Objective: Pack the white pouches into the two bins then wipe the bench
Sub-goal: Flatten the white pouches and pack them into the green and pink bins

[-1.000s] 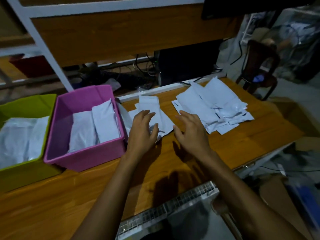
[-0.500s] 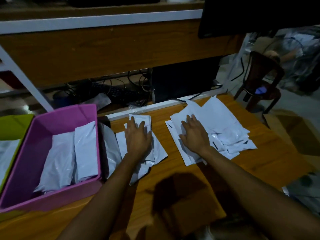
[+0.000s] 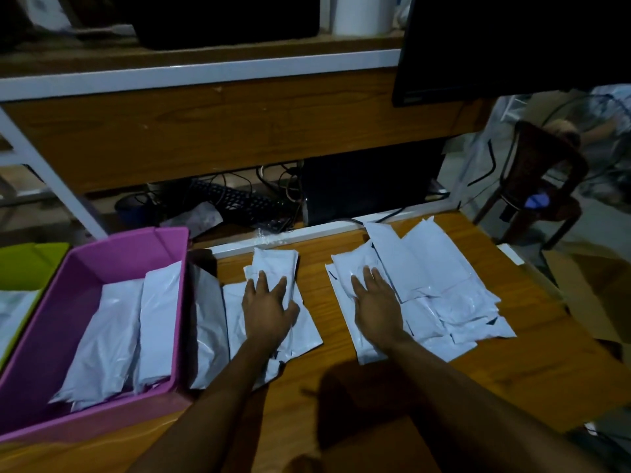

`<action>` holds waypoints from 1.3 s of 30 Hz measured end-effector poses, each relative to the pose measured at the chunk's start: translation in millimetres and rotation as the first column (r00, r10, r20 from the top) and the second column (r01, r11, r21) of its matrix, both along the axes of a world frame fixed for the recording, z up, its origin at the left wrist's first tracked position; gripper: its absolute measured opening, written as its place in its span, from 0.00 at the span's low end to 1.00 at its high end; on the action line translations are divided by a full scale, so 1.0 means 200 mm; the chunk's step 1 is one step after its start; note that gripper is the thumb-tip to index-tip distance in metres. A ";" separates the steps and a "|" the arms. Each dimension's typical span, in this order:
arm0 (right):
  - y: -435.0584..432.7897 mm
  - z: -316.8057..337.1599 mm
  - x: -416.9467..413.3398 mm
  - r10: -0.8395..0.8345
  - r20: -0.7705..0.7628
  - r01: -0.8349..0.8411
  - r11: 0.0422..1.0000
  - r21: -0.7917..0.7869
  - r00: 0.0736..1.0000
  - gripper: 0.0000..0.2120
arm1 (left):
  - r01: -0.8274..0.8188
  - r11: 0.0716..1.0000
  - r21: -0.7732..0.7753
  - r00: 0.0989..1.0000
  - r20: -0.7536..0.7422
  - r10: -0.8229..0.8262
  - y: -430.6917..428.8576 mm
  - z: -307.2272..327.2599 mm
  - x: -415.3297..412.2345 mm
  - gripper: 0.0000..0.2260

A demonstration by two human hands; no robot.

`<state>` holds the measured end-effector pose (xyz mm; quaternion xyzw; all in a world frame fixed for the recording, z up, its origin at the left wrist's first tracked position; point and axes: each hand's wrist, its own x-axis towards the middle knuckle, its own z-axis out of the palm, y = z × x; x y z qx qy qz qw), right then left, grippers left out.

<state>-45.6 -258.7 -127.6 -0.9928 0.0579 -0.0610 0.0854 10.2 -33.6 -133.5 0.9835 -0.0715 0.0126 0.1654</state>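
Two heaps of white pouches lie on the wooden bench [image 3: 341, 387]. My left hand [image 3: 268, 307] rests flat with spread fingers on the smaller left heap [image 3: 276, 268]. My right hand [image 3: 375, 302] lies flat on the left side of the larger right heap [image 3: 437, 278]. A pink bin [image 3: 112, 254] at the left holds several white pouches [image 3: 136, 322]. One more pouch [image 3: 205, 319] leans against its right wall. A green bin [image 3: 30, 268] at the far left edge also holds pouches, mostly cut off.
A white rail runs along the bench's back edge [image 3: 307, 233]. Behind it sit a black keyboard [image 3: 235, 199], cables and a dark computer case [image 3: 368, 186]. A brown chair [image 3: 539, 186] stands at the right, past the bench end. A wooden shelf [image 3: 205, 131] hangs above.
Both hands reached forward and came down flat on the two pouch heaps. My view swung right and closer, so the green bin slid mostly out of frame.
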 end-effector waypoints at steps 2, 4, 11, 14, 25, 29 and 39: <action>0.01 0.04 0.02 -0.002 -0.014 0.002 1.000 0.026 1.000 0.28 | 0.001 0.999 -0.042 1.000 0.007 -0.001 -0.01 0.05 -0.01 0.28; 0.01 0.08 0.03 -0.021 0.001 0.021 0.997 0.076 1.000 0.27 | 0.000 0.994 -0.106 1.000 0.025 0.002 -0.02 0.11 -0.01 0.25; 0.11 0.26 -0.06 -0.164 0.132 0.140 0.975 0.173 0.978 0.28 | 0.088 0.960 -0.266 0.995 0.067 -0.072 0.02 0.17 0.01 0.14; 0.19 0.33 -0.13 -0.161 0.186 0.121 0.970 0.211 0.969 0.27 | 0.071 0.939 -0.336 0.993 0.115 -0.034 0.06 0.19 0.01 0.08; 0.44 0.56 -0.42 -0.107 0.373 0.002 0.962 0.272 0.921 0.21 | -0.096 0.659 -0.746 0.955 0.118 0.274 0.17 0.69 -0.43 0.14; 0.56 0.60 -0.44 -0.055 0.440 -0.083 0.954 0.289 0.896 0.21 | -0.132 0.594 -0.793 0.931 0.107 0.350 0.34 0.85 -0.50 0.18; 1.30 0.79 -0.30 0.152 0.452 -0.336 0.870 0.362 0.879 0.21 | -0.359 0.657 -0.663 0.862 0.035 0.506 1.25 0.97 -0.39 0.18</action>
